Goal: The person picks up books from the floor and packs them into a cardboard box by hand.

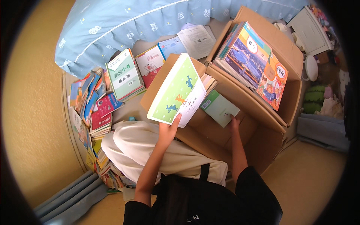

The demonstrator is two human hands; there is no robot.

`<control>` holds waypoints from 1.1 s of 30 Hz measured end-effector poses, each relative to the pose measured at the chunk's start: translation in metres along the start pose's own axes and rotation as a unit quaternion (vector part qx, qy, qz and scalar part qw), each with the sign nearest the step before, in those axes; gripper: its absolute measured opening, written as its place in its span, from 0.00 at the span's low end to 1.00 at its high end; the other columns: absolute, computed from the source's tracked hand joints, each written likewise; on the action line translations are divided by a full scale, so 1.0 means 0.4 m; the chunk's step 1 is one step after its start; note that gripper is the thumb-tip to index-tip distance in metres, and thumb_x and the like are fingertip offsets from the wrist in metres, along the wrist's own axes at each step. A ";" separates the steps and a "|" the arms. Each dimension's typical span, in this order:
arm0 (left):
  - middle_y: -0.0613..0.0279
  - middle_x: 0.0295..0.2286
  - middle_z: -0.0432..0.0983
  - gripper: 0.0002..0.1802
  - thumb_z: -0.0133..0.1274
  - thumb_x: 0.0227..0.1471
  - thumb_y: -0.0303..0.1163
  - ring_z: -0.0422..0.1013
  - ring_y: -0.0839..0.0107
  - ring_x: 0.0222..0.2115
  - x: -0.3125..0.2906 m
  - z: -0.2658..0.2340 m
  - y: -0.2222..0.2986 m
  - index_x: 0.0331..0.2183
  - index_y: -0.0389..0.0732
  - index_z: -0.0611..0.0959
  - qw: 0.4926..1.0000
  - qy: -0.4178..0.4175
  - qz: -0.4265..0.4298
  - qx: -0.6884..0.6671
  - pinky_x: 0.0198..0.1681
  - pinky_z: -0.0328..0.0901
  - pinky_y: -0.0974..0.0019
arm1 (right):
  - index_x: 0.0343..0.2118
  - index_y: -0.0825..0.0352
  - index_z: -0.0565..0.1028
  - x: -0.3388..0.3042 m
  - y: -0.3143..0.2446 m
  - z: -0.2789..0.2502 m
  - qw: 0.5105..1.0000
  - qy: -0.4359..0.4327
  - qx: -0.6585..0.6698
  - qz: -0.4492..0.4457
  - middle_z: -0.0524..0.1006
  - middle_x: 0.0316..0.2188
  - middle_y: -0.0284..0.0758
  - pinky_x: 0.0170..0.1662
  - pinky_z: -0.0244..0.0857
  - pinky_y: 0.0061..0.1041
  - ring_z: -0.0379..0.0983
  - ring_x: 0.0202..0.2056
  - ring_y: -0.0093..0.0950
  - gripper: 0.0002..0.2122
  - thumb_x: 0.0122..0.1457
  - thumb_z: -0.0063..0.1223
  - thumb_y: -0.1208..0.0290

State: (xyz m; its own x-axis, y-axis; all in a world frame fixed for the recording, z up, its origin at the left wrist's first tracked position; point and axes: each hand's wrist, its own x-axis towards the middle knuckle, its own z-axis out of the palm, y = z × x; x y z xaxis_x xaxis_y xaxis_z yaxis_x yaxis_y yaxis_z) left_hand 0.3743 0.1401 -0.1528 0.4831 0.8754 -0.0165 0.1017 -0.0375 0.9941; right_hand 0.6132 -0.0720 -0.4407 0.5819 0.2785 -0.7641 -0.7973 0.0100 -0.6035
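Note:
My left hand [168, 132] grips the lower edge of a green-and-white book [177, 92] with small animal figures on its cover. This book is held tilted above the left side of an open cardboard box [264, 148]. Inside that box, my right hand [234, 124] pinches the corner of a pale green book [219, 108] with a barcode patch. The edges of a few more books [209, 83] show at the box's far left corner, partly hidden by the green-and-white book. My right fingertips are partly covered by the pale green book.
A second cardboard box [294, 97] adjoins on the far right, with stacked colourful textbooks [245, 56] on it. At left are a pile of books [99, 108] and a stack with a pale green cover [125, 77]. A blue bed skirt [123, 28] hangs behind.

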 end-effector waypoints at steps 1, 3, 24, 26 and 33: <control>0.57 0.35 0.71 0.15 0.48 0.47 0.23 0.66 0.72 0.35 -0.003 0.000 0.005 0.38 0.28 0.71 1.000 -0.003 0.000 -0.008 0.40 0.60 0.71 | 0.46 0.71 0.61 -0.005 -0.016 0.002 0.994 -0.003 -0.045 -0.094 0.70 0.36 0.42 0.35 0.66 0.32 0.69 0.33 0.33 0.19 0.50 0.45 0.72; 0.57 0.35 0.71 0.14 0.48 0.47 0.23 0.66 0.73 0.35 -0.010 -0.006 0.010 0.38 0.28 0.71 1.000 -0.003 -0.003 -0.015 0.40 0.60 0.71 | 0.46 0.72 0.61 -0.038 -0.056 0.048 0.978 -0.008 -0.091 -0.187 0.70 0.35 0.43 0.30 0.68 0.28 0.71 0.28 0.31 0.20 0.49 0.46 0.73; 0.56 0.31 0.73 0.12 0.48 0.47 0.25 0.68 0.75 0.31 -0.098 -0.152 0.026 0.36 0.29 0.73 0.998 0.046 0.031 -0.031 0.37 0.61 0.71 | 0.53 0.67 0.56 -0.283 0.045 0.409 0.913 -0.110 -0.325 -0.222 0.64 0.46 0.49 0.44 0.58 0.25 0.64 0.44 0.34 0.25 0.53 0.44 0.62; 0.56 0.29 0.74 0.12 0.48 0.47 0.26 0.69 0.75 0.29 -0.105 -0.156 0.020 0.35 0.29 0.74 0.998 0.054 0.036 -0.021 0.36 0.61 0.71 | 0.52 0.68 0.56 -0.305 0.039 0.413 0.910 -0.105 -0.330 -0.229 0.66 0.43 0.46 0.43 0.58 0.24 0.64 0.41 0.30 0.25 0.53 0.44 0.63; 0.53 0.23 0.75 0.14 0.48 0.48 0.34 0.70 0.66 0.20 -0.131 -0.153 -0.004 0.33 0.32 0.76 0.994 0.017 0.045 0.094 0.26 0.62 0.68 | 0.52 0.66 0.57 -0.378 0.020 0.423 0.895 -0.084 -0.349 -0.263 0.63 0.46 0.42 0.45 0.56 0.27 0.60 0.46 0.31 0.25 0.53 0.44 0.60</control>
State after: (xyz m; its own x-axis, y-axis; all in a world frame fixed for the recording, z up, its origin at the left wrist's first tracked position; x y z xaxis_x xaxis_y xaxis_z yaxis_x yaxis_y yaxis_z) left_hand 0.2958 0.1238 -0.1469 0.4688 0.8799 0.0774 0.2222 -0.2023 0.9538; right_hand 0.4915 0.0484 -0.2914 0.7682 0.5527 -0.3232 -0.0913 -0.4051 -0.9097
